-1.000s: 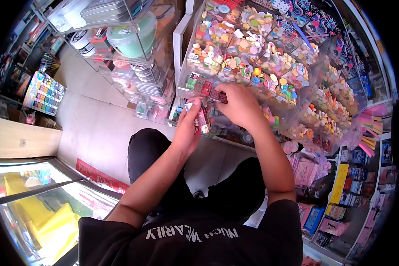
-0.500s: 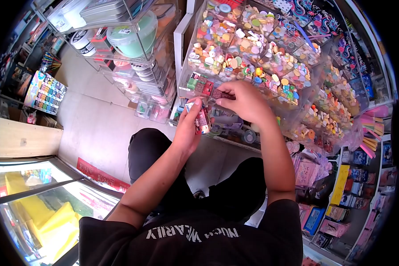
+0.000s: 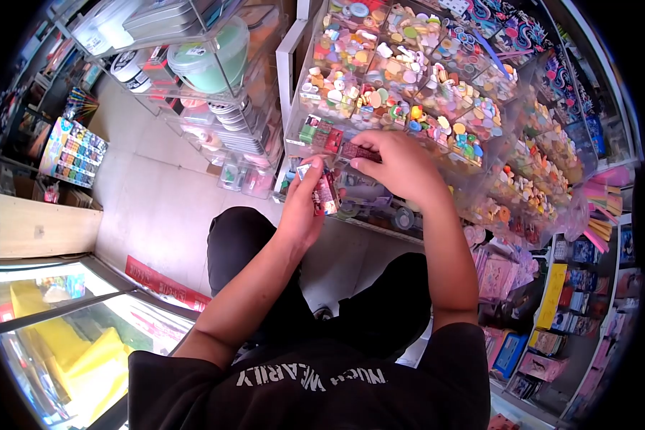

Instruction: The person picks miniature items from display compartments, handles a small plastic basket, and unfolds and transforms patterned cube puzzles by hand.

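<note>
In my left hand (image 3: 304, 204) is a small colourful packet (image 3: 326, 193), pinched under the thumb in front of the display. My right hand (image 3: 390, 161) is just to its right, thumb and fingers closed round the end of a small dark red item (image 3: 362, 152) at the front edge of the clear bin. Small green and red packs (image 3: 320, 133) lie in the front left compartment beside it. Behind, the clear divided bin (image 3: 294, 143) holds many pastel charms (image 3: 387, 104).
A wire rack (image 3: 226, 64) with a green tub (image 3: 211, 61) stands at the left. Pink packages (image 3: 498, 276) hang at the right, near a shelf with a yellow strip (image 3: 550, 297). A glass case with yellow material (image 3: 86, 358) is at the lower left.
My right hand has shifted slightly to the right, and more of the dark red item shows between its fingers. My left hand keeps the packet in nearly the same place.
</note>
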